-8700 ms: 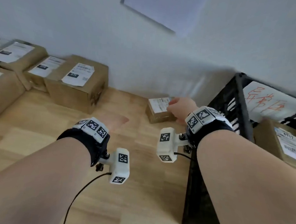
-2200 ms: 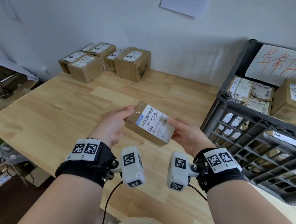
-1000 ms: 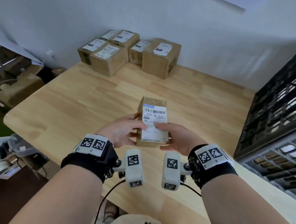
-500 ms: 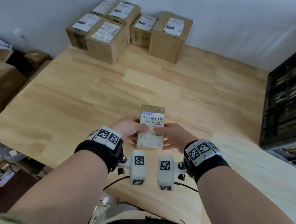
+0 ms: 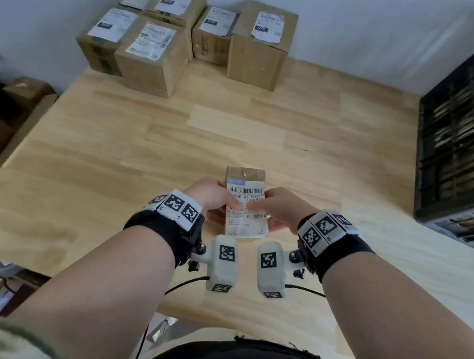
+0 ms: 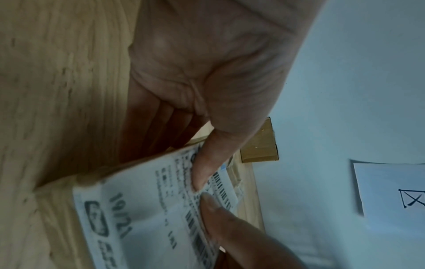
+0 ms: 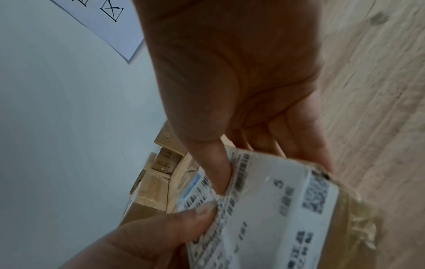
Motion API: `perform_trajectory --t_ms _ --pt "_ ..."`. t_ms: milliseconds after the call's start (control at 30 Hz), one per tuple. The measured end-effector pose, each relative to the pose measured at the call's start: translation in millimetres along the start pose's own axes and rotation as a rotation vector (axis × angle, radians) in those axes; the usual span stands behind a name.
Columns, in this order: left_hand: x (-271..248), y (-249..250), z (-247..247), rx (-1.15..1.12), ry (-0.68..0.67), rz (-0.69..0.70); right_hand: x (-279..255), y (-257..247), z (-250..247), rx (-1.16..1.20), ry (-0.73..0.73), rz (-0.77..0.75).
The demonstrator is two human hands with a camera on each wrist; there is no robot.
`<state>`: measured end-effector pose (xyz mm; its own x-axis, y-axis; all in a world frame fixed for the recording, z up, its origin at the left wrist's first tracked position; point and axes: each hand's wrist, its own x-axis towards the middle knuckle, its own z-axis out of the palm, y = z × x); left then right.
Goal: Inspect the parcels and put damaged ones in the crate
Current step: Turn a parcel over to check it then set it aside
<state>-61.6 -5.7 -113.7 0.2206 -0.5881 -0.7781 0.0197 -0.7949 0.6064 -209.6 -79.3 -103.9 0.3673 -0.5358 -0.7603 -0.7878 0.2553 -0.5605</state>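
Observation:
A small brown cardboard parcel (image 5: 246,180) with a white barcode label is held in both hands just above the wooden table (image 5: 121,150), near its front edge. My left hand (image 5: 211,198) grips its left side with the thumb on the label and fingers underneath. My right hand (image 5: 280,207) grips the right side the same way. The two thumbs nearly meet on the label (image 6: 142,214), as the left wrist view shows. In the right wrist view the parcel (image 7: 276,209) has a scuffed, torn near corner. The black crate (image 5: 454,142) stands at the table's right edge.
Several labelled cardboard boxes (image 5: 155,52) are grouped at the table's far left against the wall. More boxes (image 5: 0,126) sit below the table on the left. A paper sheet (image 6: 391,193) hangs on the wall. The table's front edge is just below my wrists.
The small parcel was picked up from beside the crate, brought to the front of the table, and turned lengthwise. In the last second my view tilted down and the parcel sank lower.

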Motion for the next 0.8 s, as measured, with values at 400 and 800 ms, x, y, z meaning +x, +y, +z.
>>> perform_trajectory --t_ms 400,800 --pt "-27.9 32.9 -5.2 -0.151 -0.087 0.193 -13.5 -10.0 -15.8 0.351 0.041 -0.104" --pt "-32.8 40.8 -4.3 -0.138 0.011 0.170 -29.9 -19.7 -24.5 0.311 0.092 -0.097"
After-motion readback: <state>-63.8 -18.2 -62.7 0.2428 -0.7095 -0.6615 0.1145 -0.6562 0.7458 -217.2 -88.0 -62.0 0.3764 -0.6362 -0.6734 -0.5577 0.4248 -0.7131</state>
